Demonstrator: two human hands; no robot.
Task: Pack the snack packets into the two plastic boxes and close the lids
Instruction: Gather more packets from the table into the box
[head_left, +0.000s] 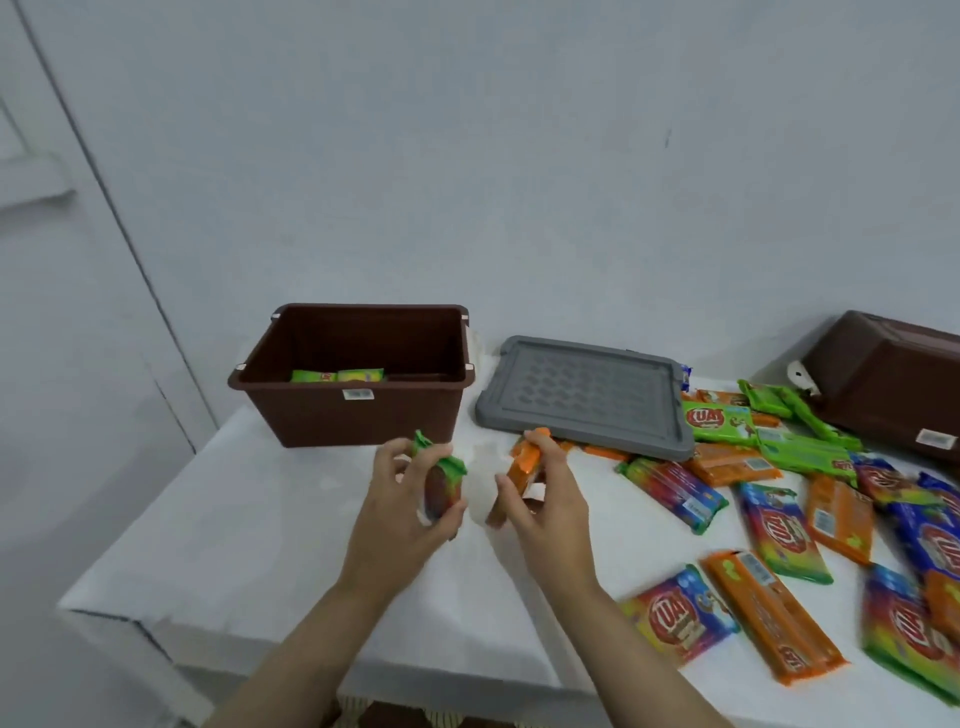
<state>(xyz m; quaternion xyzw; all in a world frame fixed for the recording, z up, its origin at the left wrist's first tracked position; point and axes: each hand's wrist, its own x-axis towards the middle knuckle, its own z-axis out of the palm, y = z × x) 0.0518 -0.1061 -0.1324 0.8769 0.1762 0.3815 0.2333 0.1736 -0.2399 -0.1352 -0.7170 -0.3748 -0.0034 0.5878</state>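
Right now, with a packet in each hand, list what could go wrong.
1. The second brown box lies tipped at the table's right edge, unready for packets.
2. Loose packets crowd the near right edge and could be knocked off.
3. The left hand and right hand each hold a packet, so neither can steady the open box.

In front of me a plain wall (519, 156), pale grey-white, fills most of my view, and a small dark mark (667, 137) sits on it up to my right. To my left it meets a second pale surface (62, 364) along a dark slanting line; there a blurred pale ledge or frame (31, 182) sticks out, and I cannot tell what it is. The table (260, 519) stands against the wall under a white cloth, its left corner hanging down. A fringed edge (395, 712) shows at the near side. The light is soft and even, casting faint shadows.
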